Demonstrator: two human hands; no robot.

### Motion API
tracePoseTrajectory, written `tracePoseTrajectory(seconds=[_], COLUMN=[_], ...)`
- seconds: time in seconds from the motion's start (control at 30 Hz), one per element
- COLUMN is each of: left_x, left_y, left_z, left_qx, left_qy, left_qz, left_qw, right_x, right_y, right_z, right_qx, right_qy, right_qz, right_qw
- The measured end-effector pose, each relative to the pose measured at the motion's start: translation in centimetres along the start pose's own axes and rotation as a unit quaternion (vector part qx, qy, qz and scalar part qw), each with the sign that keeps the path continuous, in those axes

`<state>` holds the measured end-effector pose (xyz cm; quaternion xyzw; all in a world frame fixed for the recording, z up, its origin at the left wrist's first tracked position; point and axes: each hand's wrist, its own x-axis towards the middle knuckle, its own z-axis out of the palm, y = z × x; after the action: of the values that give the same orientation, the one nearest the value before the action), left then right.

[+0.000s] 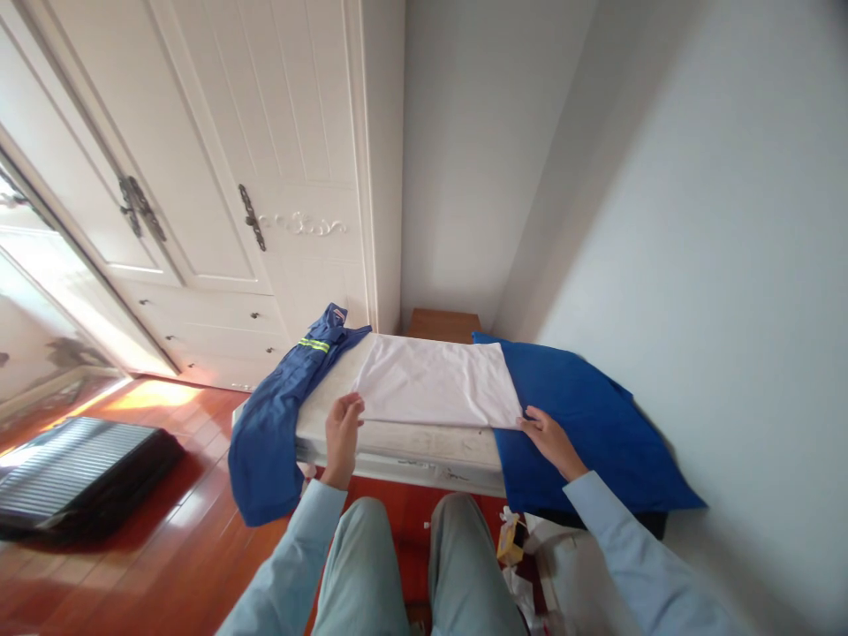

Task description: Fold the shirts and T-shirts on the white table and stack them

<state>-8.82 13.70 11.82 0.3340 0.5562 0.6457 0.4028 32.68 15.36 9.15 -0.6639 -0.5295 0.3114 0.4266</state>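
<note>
A white cloth point(437, 382), slightly creased, lies spread across a narrow white bench-like surface point(424, 439). I cannot tell whether the cloth is a garment. My left hand point(343, 435) pinches its near left corner with curled fingers. At the near right corner, the fingers of my right hand point(548, 439) are closed on the cloth's edge. Blue fabric point(583, 415) covers the right end of the surface, partly beneath my right hand. Over the left end drapes a blue work garment point(282, 424) with yellow-green reflective stripes.
A white wardrobe point(318, 159) with dark handles stands behind on the left. A black ribbed suitcase point(79, 477) lies on the red wooden floor point(199, 495). Behind the surface is a brown wooden piece point(443, 324). A grey wall point(715, 265) rises at right; a yellow box point(510, 539) sits below.
</note>
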Motion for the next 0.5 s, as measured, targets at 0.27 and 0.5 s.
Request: tracePoseTrajectory(seconds=[0.27, 0.5], left_x=[-7.3, -10.0], left_y=[-1.1, -1.7], left_z=[5.7, 11.9], left_qx=[-0.273, -0.301], left_qy=[-0.135, -0.198], left_qz=[-0.425, -0.481], left_qw=[0.852, 0.799], right_x=[3.4, 1.5], right_y=[-5.0, -7.6], right_z=[0.3, -0.2], right_qx=[0.179, 0.242], right_qy=[-0.118, -0.142], right_qz=[0.215, 0.184], right_qw=[0.953, 0.942])
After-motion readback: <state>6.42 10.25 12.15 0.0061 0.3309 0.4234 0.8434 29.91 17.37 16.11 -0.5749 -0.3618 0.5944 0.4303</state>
